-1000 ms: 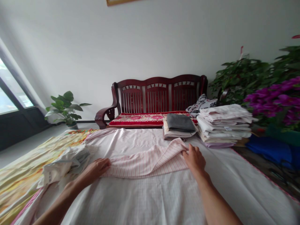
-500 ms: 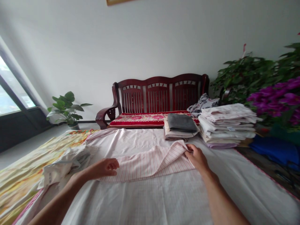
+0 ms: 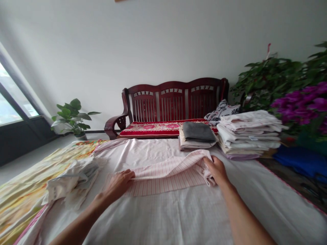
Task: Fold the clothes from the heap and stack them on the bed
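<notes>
A pink-and-white striped cloth (image 3: 171,184), its garment kind unclear, lies stretched from side to side on the pale sheet (image 3: 158,217). My right hand (image 3: 216,172) grips its right end, where the upper layer is raised and the lower layer bunches beneath the fingers. My left hand (image 3: 121,182) is palm down at the left end, fingers closed on the edge of the upper layer; the thumb is hidden. Between both hands that upper edge runs in a line above the lower layer. To the left lies a crumpled heap of white and grey clothing (image 3: 74,178).
Behind the cloth sits a small folded pile topped with dark grey fabric (image 3: 198,132). A tall stack of folded pale clothes (image 3: 250,134) stands to its right. A red wooden bench (image 3: 170,102) is beyond, with a yellow patterned cloth (image 3: 22,180) at left and purple flowers (image 3: 301,105) at right.
My left hand has come down onto the striped cloth's left end and closed on its edge. My right hand has shifted slightly right, with the cloth's upper layer raised and bunched there.
</notes>
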Motion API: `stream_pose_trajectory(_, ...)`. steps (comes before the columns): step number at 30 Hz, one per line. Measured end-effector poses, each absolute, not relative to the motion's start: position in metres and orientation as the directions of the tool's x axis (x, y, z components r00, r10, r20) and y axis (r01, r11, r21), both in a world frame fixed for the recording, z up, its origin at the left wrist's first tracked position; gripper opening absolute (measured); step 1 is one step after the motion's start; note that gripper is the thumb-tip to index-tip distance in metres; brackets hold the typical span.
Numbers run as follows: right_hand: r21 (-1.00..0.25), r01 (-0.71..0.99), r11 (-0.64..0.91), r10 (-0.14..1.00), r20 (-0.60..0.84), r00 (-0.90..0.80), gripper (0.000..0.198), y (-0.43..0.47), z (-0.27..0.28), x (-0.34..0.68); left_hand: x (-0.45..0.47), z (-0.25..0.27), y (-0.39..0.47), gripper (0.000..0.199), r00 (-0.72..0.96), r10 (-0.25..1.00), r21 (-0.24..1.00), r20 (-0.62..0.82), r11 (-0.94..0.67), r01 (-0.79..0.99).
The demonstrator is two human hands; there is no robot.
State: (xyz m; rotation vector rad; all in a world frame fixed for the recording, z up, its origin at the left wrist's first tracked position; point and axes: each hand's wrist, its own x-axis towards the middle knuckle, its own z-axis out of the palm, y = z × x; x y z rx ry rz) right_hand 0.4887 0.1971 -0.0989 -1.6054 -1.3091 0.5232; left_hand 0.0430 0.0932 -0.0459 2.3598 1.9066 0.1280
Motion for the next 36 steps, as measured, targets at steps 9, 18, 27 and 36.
stream_pose_trajectory(9,-0.999,-0.041,-0.020,0.991,-0.025,0.132,0.043,0.193,-0.090,0.492,0.011,0.014,0.196,0.028,-0.100,0.934,0.238,0.344,0.016,0.971)
stream_pose_trajectory(18,-0.993,-0.112,-0.025,0.974,-0.050,0.221,0.031,0.195,-0.093,0.498,0.038,-0.021,0.199,0.044,-0.169,0.927,0.142,0.335,0.128,0.982)
stream_pose_trajectory(27,-0.962,0.115,-0.248,0.965,-0.256,-0.061,0.026,0.178,-0.072,0.516,-0.010,-0.080,0.110,0.045,-0.269,0.962,0.104,0.049,0.263,0.959)
stream_pose_trajectory(36,-0.962,-0.185,-0.198,0.974,-0.215,0.073,0.021,0.192,-0.079,0.501,-0.038,-0.085,0.113,0.028,-0.270,0.945,0.472,0.183,0.156,0.868)
